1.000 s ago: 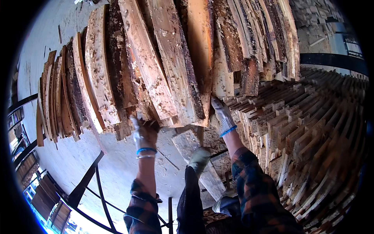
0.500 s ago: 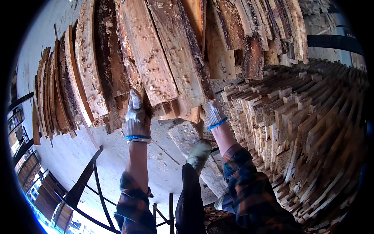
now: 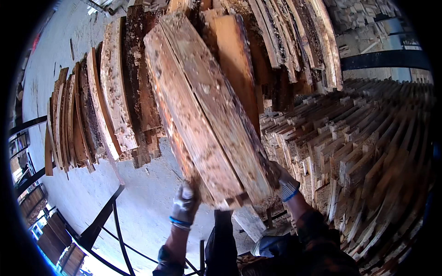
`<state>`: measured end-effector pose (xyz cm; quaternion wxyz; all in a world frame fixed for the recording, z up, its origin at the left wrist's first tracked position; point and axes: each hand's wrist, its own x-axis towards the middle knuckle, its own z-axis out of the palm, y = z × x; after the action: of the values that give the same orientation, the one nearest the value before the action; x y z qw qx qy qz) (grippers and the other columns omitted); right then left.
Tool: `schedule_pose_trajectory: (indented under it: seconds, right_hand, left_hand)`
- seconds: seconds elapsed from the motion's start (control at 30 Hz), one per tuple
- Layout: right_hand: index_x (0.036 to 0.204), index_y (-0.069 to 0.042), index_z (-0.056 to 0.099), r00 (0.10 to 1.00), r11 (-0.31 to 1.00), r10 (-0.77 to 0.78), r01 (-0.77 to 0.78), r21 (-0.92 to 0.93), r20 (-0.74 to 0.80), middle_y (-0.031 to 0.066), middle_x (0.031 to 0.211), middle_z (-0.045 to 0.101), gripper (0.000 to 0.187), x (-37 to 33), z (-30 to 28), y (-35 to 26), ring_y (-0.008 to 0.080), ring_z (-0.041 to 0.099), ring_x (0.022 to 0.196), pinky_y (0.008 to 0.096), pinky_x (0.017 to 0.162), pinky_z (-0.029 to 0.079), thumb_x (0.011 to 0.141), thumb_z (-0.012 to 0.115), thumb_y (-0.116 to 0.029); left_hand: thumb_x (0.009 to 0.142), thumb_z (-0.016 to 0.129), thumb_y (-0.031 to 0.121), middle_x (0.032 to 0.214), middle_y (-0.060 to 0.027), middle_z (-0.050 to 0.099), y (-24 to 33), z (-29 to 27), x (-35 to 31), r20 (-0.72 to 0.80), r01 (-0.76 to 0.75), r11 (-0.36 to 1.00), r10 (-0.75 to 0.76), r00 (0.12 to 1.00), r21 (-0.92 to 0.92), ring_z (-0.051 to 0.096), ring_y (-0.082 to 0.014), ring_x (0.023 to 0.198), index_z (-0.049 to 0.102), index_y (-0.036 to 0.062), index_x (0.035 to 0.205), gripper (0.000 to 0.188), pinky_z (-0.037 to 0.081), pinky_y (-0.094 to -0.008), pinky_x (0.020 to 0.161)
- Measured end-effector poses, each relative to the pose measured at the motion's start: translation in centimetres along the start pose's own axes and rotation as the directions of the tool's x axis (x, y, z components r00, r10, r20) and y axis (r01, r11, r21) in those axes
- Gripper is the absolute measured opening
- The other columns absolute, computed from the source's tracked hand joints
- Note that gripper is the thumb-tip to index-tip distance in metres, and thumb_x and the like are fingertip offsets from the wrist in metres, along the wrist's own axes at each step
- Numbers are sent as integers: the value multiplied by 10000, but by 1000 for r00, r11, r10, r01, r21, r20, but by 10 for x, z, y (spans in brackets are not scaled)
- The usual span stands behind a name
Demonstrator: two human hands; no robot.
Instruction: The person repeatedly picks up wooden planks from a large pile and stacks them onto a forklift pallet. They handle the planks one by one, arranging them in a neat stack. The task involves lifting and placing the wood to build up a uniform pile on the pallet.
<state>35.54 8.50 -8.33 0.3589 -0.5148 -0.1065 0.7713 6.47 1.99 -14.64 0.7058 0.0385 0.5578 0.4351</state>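
Two rough wooden planks [image 3: 202, 115], side by side and flecked with wood chips, slant from the pile toward me, with at least one more piece of wood under their near end. My left hand [image 3: 186, 202], in a pale knitted glove with a blue cuff, is closed on the left edge of this bundle near its near end. On the opposite edge my right hand [image 3: 284, 183], gloved alike, grips the bundle; its fingers are partly hidden by the wood. The far ends of the planks lie over the row of boards [image 3: 117, 87].
A big stack of thin wooden strips [image 3: 350, 152] rises close on the right. Black metal bars [image 3: 103, 216] stand at the lower left on the pale floor [image 3: 138, 193]. Another dark metal bar [image 3: 386, 59] juts in at the upper right. An orange-brown board [image 3: 237, 60] lies behind the bundle.
Both hands have come nearer to me, pulling the planks out of the row with them. The bundle now tilts more across the view, and my right hand has swung rightward.
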Motion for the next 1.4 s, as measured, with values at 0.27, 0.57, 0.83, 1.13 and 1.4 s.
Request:
schedule_pose_trajectory:
  seconds: [0.27,0.57,0.83,1.13,1.4]
  right_hand:
    - [1376,45,384,989,985,-85,65,-162,-119,154,1351,480,621,68,-36,61,219,451,1245,331,1045,358,953,491,-397]
    - [1407,37,354,946,969,-239,248,-14,220,148,1356,490,649,-25,-33,7,200,457,1241,318,1035,347,967,472,-426]
    - [1390,32,384,983,981,-128,106,-164,-133,156,1337,510,621,65,-54,67,211,481,1221,314,1015,372,955,497,-397]
    - [1371,26,418,960,953,-280,279,-115,2,166,1316,532,591,-74,-42,63,225,508,1199,310,993,400,942,526,-365]
    - [1372,37,405,897,741,-358,443,-505,260,180,1364,487,604,-243,66,-42,258,458,1263,349,1069,332,922,543,-341]
  left_hand:
    - [902,559,538,1153,-89,629,48,60,92,-97,-145,968,168,981,203,613,-165,1002,551,44,1279,621,486,-308,860]
    - [984,424,408,1381,-90,477,-9,-4,19,-36,8,998,-6,999,67,510,-196,1203,346,27,1431,592,405,-334,1033]
    - [969,361,552,1324,-165,521,-6,62,4,-139,-175,948,217,966,266,590,-271,1100,269,12,1456,733,488,-350,943]
    - [1038,336,261,1380,-228,448,-42,39,-114,204,-415,343,510,836,843,502,-282,1216,265,-32,1431,495,404,-366,1049]
    - [996,204,561,1347,-177,498,55,125,-305,-152,-160,983,172,973,87,511,-202,1159,192,-10,1475,746,378,-338,1051]
